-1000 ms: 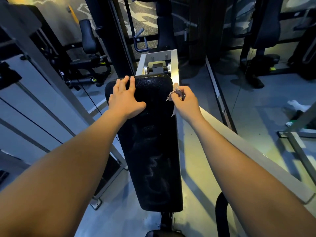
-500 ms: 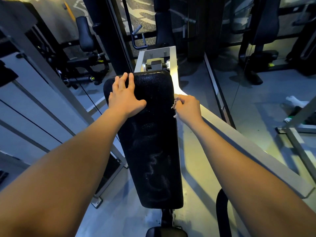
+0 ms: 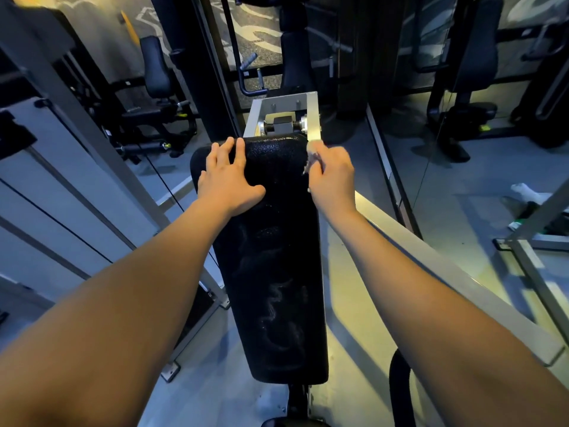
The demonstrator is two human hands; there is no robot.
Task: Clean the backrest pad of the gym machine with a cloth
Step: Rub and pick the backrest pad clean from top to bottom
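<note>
The long black backrest pad point(image 3: 274, 272) runs down the middle of the view, with pale wipe streaks on its lower half. My left hand point(image 3: 229, 180) lies flat on the pad's upper left corner, fingers spread. At the pad's upper right edge, my right hand point(image 3: 332, 174) grips a small pale cloth point(image 3: 311, 158). Only a scrap of the cloth shows past the fingers, and that hand is a little blurred.
A grey metal bracket with a bolt point(image 3: 286, 121) sits just beyond the pad's top. A grey frame bar point(image 3: 446, 272) slants under my right forearm. Other black gym machines point(image 3: 154, 97) stand at the back and left. A white object point(image 3: 526, 192) lies on the floor at right.
My right hand slid down the pad's right edge with the cloth, then back up to the top corner. My left hand stayed put on the pad.
</note>
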